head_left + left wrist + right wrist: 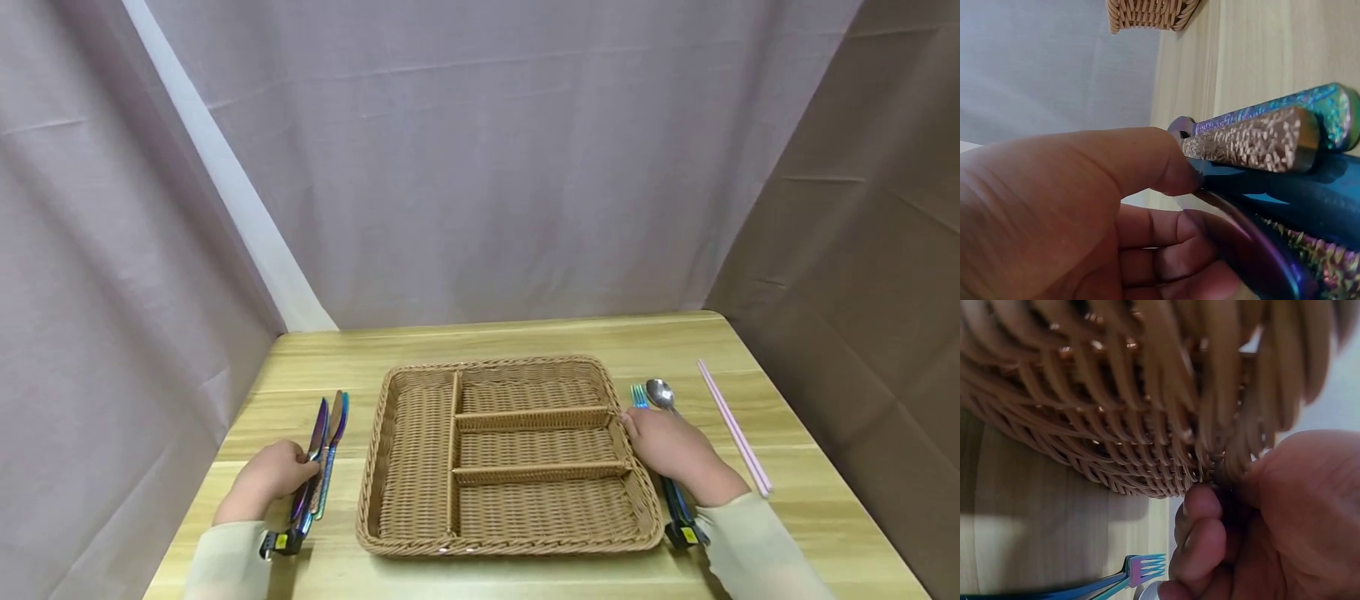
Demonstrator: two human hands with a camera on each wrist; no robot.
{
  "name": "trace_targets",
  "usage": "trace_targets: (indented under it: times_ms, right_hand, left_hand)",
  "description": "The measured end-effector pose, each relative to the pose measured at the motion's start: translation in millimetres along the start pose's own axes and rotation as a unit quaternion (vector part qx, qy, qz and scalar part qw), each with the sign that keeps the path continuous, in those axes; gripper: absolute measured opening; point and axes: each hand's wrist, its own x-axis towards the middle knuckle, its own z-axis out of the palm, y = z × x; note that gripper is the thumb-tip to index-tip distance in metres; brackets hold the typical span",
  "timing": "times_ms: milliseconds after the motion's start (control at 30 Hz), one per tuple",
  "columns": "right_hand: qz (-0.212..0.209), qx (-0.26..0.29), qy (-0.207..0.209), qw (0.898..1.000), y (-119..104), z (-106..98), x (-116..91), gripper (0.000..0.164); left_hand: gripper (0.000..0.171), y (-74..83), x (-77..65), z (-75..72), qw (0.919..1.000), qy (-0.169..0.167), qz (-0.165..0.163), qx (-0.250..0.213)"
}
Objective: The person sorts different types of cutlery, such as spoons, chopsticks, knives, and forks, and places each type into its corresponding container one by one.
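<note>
My left hand point(276, 470) pinches a shiny blue-purple table knife point(319, 423) between thumb and fingers, at the left of the table. Right beside it lie more knives with glittery handles, one copper point(1254, 140) and one blue-green point(1329, 109). A brown wicker basket point(453, 454) with several compartments stands in the middle. On its right rim my right hand point(672, 447) grips the weave, fingers against the outer wall point(1141, 425). Under and behind that hand lie a rainbow-coloured fork point(639, 396) and a silver spoon point(660, 392), their handles partly hidden.
Pink chopsticks point(735, 427) lie near the right side of the wooden table point(510, 335). Grey curtains point(487, 183) hang behind and to the left, a brown one point(870, 275) to the right.
</note>
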Motion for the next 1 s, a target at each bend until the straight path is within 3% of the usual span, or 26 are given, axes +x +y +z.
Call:
trace_targets:
  times_ms: [633,1000]
  right_hand:
    - [-0.008,-0.001,0.017,1.0,-1,1,2,0.036]
    - [-0.005,-0.003,0.007,1.0,1,1,2,0.038]
  left_hand:
    - [0.039,1.3,1.0,-2.5,0.9996,0.019,-0.012,0.018]
    - [0.044,18.9,1.3,-12.3,0.9994,0.034,-0.001,0.004]
